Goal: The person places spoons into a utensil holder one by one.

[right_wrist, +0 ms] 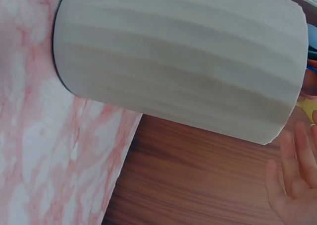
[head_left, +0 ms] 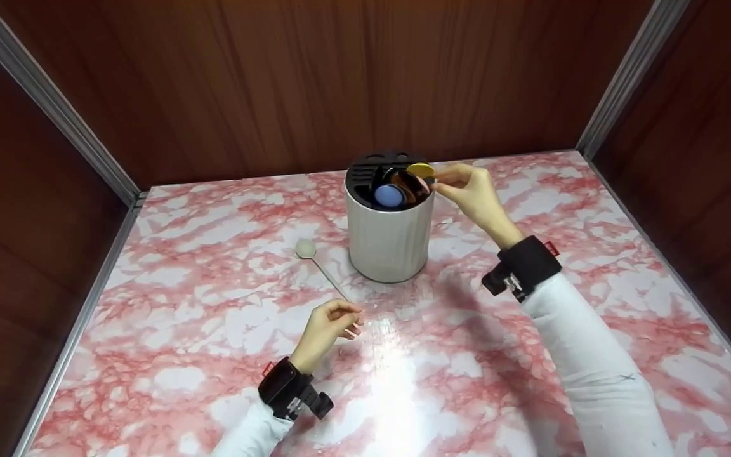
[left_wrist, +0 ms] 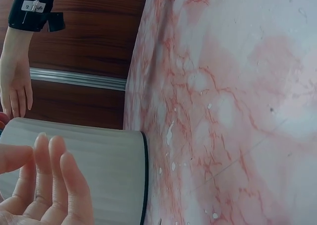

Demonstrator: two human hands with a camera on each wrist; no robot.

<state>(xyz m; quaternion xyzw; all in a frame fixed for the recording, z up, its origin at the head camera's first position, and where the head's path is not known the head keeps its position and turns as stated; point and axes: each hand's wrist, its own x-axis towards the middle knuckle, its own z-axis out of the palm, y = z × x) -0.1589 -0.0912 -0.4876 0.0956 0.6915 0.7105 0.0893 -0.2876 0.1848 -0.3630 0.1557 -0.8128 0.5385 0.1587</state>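
A whitish ribbed cylindrical holder point(head_left: 389, 244) with a black slotted top point(head_left: 365, 172) stands upright. Several round-headed utensils stick out of it, including a blue one point(head_left: 389, 195) and a yellow spoon point(head_left: 421, 170). At the rim's right side, my right hand point(head_left: 474, 193) pinches the yellow spoon's edge between thumb and index finger; its other fingers point(right_wrist: 297, 155) extend beside the holder. In front of the holder, my left hand point(head_left: 330, 327) hovers with loosely bent fingers point(left_wrist: 43, 160), nothing between them. A pale long-handled spoon point(head_left: 305, 247) lies on the table, its handle running toward that hand.
Pink-and-white marbled table point(head_left: 181, 330) surrounds the holder. Brown wood-grain panels point(head_left: 365, 82) with metal edge strips point(head_left: 622, 79) enclose it at the back and both sides. Each wrist wears a black strap point(head_left: 528, 266) with a small camera.
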